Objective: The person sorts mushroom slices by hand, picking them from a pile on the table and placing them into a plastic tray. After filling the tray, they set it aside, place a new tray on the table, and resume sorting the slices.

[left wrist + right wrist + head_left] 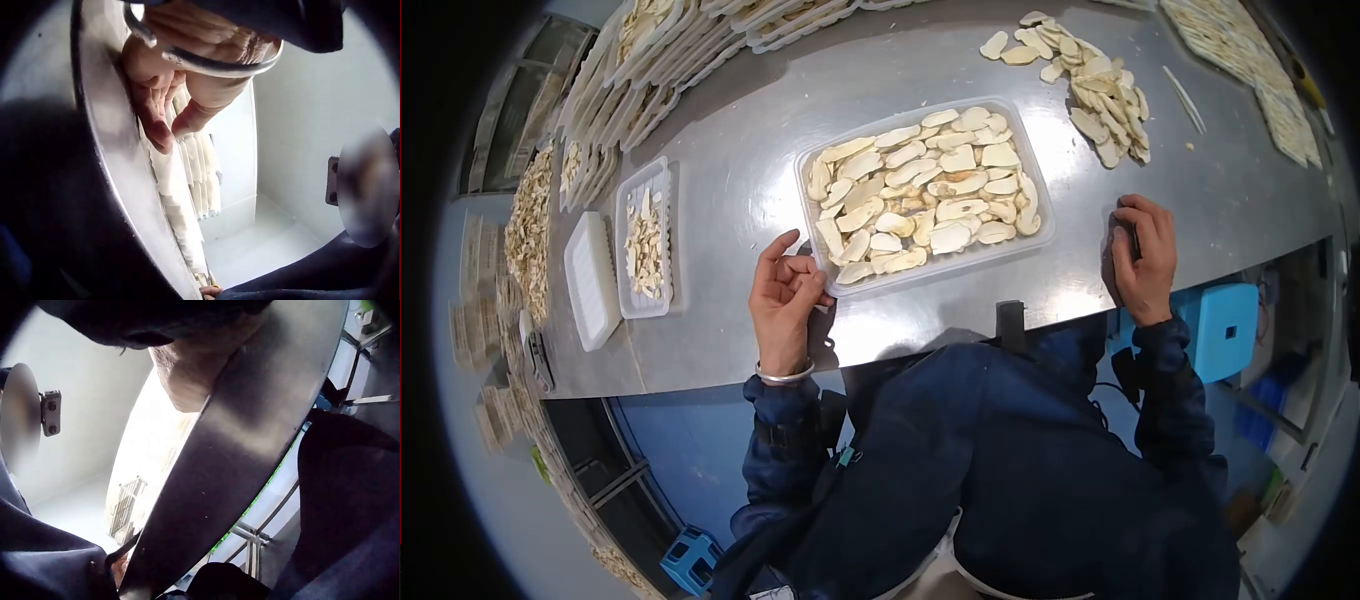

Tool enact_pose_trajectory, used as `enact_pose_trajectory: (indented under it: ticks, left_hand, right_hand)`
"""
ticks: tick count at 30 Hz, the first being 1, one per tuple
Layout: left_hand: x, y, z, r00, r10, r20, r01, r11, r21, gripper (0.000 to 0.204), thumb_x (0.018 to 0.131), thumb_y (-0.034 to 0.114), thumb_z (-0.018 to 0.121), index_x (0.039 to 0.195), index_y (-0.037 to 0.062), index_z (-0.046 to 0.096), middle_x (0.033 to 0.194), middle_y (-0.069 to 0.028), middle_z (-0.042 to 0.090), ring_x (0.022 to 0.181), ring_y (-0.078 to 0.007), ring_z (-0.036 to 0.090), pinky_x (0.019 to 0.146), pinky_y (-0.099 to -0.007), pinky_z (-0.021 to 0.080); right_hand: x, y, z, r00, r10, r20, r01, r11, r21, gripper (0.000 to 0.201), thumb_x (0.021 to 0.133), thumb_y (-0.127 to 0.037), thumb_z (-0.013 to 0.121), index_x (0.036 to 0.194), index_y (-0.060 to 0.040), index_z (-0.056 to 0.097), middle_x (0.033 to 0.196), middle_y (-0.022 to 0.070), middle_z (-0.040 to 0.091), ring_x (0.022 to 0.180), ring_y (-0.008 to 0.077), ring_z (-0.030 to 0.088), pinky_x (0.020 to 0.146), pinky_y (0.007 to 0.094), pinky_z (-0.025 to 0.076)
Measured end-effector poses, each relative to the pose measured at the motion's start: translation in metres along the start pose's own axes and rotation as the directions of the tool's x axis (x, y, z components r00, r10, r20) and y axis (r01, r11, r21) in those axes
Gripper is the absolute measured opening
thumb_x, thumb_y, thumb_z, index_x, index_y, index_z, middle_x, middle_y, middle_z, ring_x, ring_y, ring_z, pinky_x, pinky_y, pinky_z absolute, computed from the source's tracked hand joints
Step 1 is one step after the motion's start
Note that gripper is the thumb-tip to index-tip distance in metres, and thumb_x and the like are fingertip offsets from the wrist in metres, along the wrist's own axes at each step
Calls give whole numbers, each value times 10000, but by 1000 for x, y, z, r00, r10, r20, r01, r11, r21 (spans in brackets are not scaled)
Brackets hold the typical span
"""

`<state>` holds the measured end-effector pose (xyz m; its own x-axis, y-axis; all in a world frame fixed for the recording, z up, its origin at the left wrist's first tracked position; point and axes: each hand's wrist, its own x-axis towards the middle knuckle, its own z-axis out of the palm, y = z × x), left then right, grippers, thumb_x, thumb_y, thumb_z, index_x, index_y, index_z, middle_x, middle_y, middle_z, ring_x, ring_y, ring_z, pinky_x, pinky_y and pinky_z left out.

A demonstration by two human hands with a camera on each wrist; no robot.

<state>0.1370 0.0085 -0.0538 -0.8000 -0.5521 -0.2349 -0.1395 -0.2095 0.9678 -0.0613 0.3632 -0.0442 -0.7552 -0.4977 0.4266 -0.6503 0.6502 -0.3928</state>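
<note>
A clear plastic tray [1048, 225] filled with rows of pale mushroom slices [950, 180] lies on the metal table in front of me. My left hand [782, 302] is at the tray's near left corner, where its thumb and bent fingers pinch the rim; the index finger points up and away. In the left wrist view, the left hand's thumb and fingertips [165, 140] come together beside the slices. To the right of the tray, my right hand [1145, 262] rests on the table near its front edge, fingers loosely bent and holding nothing. The right wrist view hides its fingers.
A loose heap of mushroom slices [1105, 100] lies at the back right, beside white tweezers [1185, 100]. To the left are a small tray of fragments [662, 290] and a white tray [592, 280]. Stacked filled trays [640, 90] stand at the back left. A blue stool [1228, 332] is below right.
</note>
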Motion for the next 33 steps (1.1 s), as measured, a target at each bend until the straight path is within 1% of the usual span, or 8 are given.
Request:
enact_pose_trajectory:
  ticks: [6, 11, 12, 21, 25, 29, 32, 33]
  left_hand:
    - [0, 7, -1, 999, -42, 22, 42, 999, 4, 537, 878, -54, 635, 1380, -10, 450, 877, -46, 605, 703, -95, 593, 643, -226, 523]
    - [3, -1, -6, 998, -48, 42, 50, 998, -29, 553, 888, -45, 641, 1400, 0, 436, 842, -35, 590, 652, -75, 548, 592, -212, 473]
    - [4, -3, -8, 998, -30, 55, 32, 998, -51, 542, 880, -56, 636, 1384, -8, 445, 856, -42, 596, 670, -101, 579, 610, -228, 491]
    - [4, -5, 0, 1000, -7, 11, 7, 1000, -25, 500, 877, -65, 617, 1353, -17, 470, 843, -44, 603, 628, -102, 594, 567, -216, 508]
    - [0, -11, 2, 1000, -9, 8, 9, 998, -60, 491, 883, -60, 620, 1347, -18, 468, 850, -50, 611, 619, -107, 603, 562, -221, 511]
    - [0, -5, 1, 999, 39, 14, -39, 999, 7, 479, 890, -48, 625, 1343, -14, 473, 864, -59, 622, 629, -113, 613, 572, -223, 517]
    - [4, -5, -2, 998, 59, 15, -60, 996, 72, 481, 891, -31, 633, 1345, -8, 477, 865, -56, 625, 640, -115, 618, 579, -226, 519]
    - [5, -2, -4, 999, 45, 28, -47, 994, 97, 478, 894, -20, 632, 1348, -1, 482, 866, -49, 627, 649, -116, 620, 585, -227, 520]
  right_hand:
    - [1, -1, -2, 999, -14, -33, 16, 999, 46, 164, 801, 26, 603, 963, 6, 621, 1083, 150, 632, 990, 343, 579, 869, 406, 476]
    - [1, -2, -4, 998, -10, -67, 13, 999, 49, 175, 778, 21, 603, 951, -1, 609, 1056, 151, 630, 969, 352, 577, 856, 418, 473]
    - [2, -3, -4, 998, -5, -68, 9, 998, 56, 177, 774, 22, 603, 949, -2, 606, 1052, 150, 628, 963, 351, 575, 852, 418, 472]
    - [-9, -5, -8, 997, 3, -72, 2, 998, 63, 201, 775, 27, 596, 972, -9, 602, 1048, 129, 624, 958, 334, 569, 833, 406, 473]
    - [-18, -5, -16, 994, 44, -100, -30, 990, 136, 223, 778, 18, 597, 999, -8, 607, 1050, 146, 625, 977, 351, 590, 845, 412, 488]
    - [-1, 2, -52, 981, -23, -190, 20, 1000, -19, 210, 790, -7, 612, 1000, -8, 613, 1079, 155, 632, 979, 363, 600, 851, 430, 487]
    - [9, 26, -71, 994, -13, -106, 0, 992, -126, 256, 808, -71, 624, 1057, -10, 631, 1093, 169, 650, 990, 368, 604, 877, 438, 485]
    - [12, 37, -71, 997, 57, -51, -63, 992, -108, 290, 817, -93, 619, 1094, -9, 626, 1100, 179, 654, 997, 373, 606, 885, 441, 485]
